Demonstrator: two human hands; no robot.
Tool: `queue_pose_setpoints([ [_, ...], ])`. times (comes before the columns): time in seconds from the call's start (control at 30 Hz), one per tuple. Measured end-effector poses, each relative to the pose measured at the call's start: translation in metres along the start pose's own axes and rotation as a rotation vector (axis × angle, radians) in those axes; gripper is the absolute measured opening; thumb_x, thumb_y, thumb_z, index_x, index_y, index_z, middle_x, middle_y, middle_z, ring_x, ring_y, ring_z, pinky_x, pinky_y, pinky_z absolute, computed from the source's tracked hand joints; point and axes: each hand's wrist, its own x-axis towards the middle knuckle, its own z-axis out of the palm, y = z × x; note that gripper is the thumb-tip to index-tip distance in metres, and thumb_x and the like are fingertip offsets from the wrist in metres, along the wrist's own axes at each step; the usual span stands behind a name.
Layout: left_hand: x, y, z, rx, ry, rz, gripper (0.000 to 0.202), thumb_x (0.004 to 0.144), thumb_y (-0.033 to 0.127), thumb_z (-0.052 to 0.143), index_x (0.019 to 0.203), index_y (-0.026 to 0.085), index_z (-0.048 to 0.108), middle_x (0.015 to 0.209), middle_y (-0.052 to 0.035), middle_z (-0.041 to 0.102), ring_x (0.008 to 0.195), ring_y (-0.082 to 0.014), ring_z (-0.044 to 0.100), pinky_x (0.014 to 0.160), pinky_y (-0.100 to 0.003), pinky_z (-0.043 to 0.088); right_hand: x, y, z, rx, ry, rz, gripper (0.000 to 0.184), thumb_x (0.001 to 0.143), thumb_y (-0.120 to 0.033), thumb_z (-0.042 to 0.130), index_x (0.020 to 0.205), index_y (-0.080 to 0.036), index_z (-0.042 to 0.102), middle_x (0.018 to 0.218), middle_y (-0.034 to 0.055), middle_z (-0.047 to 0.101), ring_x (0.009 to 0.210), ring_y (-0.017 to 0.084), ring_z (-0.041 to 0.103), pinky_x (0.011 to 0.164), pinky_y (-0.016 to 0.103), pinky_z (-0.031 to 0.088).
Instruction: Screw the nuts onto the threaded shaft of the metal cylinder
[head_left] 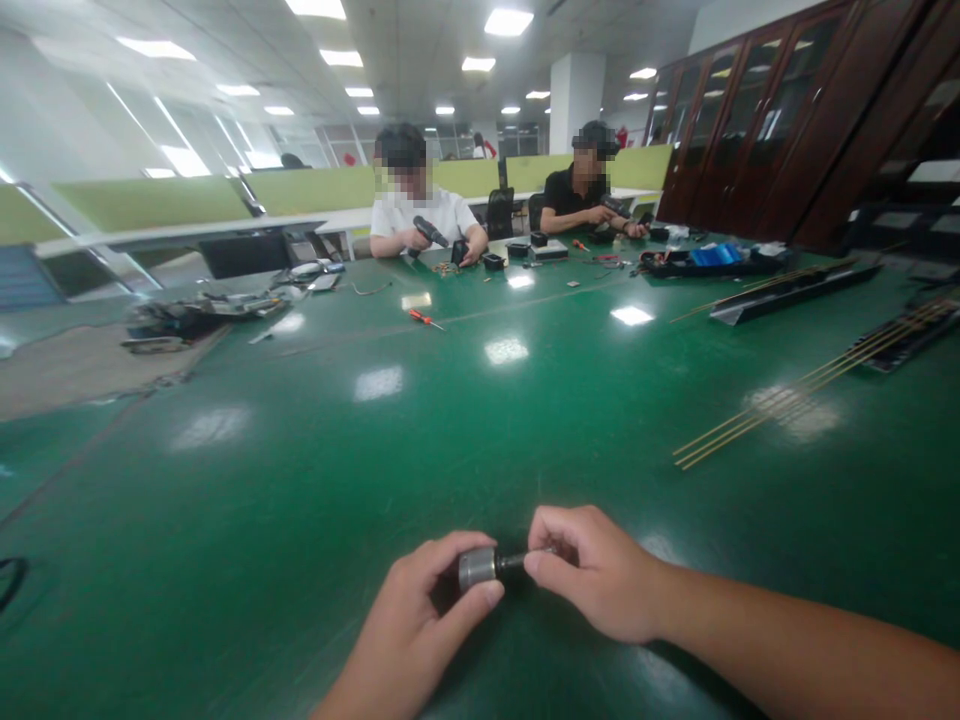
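Low in the head view, my left hand (431, 610) has its thumb and fingers around a short grey metal cylinder (478, 569). From the cylinder's right end a thin dark shaft (513, 563) sticks out, lying roughly level. The fingers of my right hand (589, 570) are pinched on the far end of that shaft and hide its tip. Both hands are just above the green tabletop (360, 480). Whether the cylinder and shaft are one piece I cannot tell.
Across the table two people (424, 220) work with power drills (430, 231). An orange-handled screwdriver (424, 318) lies mid-table. Thin brass-coloured rods (780, 398) and dark metal channels (787, 295) lie at right. Assorted parts (202, 312) are piled at left.
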Motion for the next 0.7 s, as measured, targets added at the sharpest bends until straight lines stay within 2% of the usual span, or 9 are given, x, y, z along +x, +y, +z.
queue_pose_setpoints([
  [0.7, -0.0021, -0.005, 0.0, -0.004, 0.029, 0.012, 0.024, 0.09, 0.048, 0.066, 0.104, 0.029, 0.07, 0.094, 0.0029, 0.073, 0.087, -0.0196, 0.067, 0.079, -0.026, 0.045, 0.0009, 0.0028, 0.0001, -0.05, 0.015, -0.011, 0.027, 0.094, -0.033, 0.056, 0.072, -0.018, 0.059, 0.059, -0.0054, 0.051, 0.057, 0.01, 0.048, 0.056, 0.023, 0.033],
])
